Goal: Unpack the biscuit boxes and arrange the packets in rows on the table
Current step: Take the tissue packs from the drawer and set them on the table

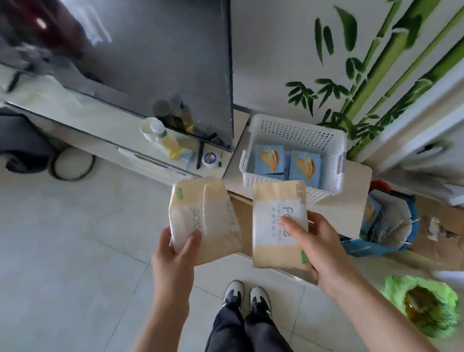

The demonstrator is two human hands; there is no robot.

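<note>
Each hand held its own load clear of the floor — the left hand [175,251] grasped two tan packets [204,220], the right hand [313,242] one packet [279,224] — probably carrying them toward the surface [356,176] beside the white basket [330,144].

Bare forearms, black trousers [246,350], black-and-white sneakers [246,296] w/ dark laces.

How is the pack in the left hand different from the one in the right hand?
The left hand grips two tan packs together; the right hand grips one tan pack. The left packs' lettering faces sideways; the right pack's white label faces the camera more squarely. Both are tan with white labels.
</note>
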